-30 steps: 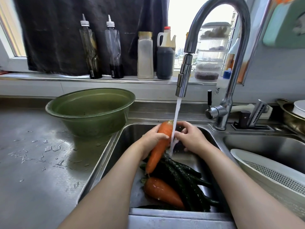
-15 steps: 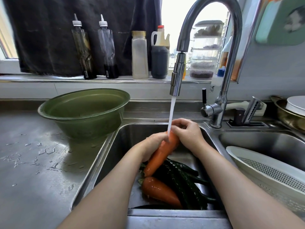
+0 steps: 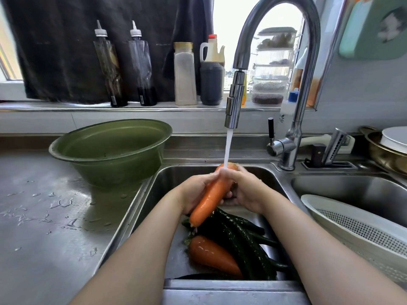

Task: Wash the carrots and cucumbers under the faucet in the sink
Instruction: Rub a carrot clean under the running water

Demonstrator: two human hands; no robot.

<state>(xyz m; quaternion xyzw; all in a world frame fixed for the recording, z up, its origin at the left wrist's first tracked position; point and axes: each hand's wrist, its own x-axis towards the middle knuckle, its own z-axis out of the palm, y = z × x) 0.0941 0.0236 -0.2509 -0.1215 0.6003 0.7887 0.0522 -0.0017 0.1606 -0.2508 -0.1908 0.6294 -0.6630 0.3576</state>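
Here, left hand (image 3: 193, 192) and right hand (image 3: 247, 190), each grip curled round the carrot (image 3: 211, 198), fingertips mostly hidden.

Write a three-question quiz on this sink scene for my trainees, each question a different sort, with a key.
1. True or false: water from the faucet falls on the held carrot, gripped by the left hand and right hand.
2. What lies in the sink below? A) loose carrot and cucumbers B) only potatoes C) nothing
3. Fill in: the green bowl stands to the sink's ____.
Key: 1 true; 2 A; 3 left.
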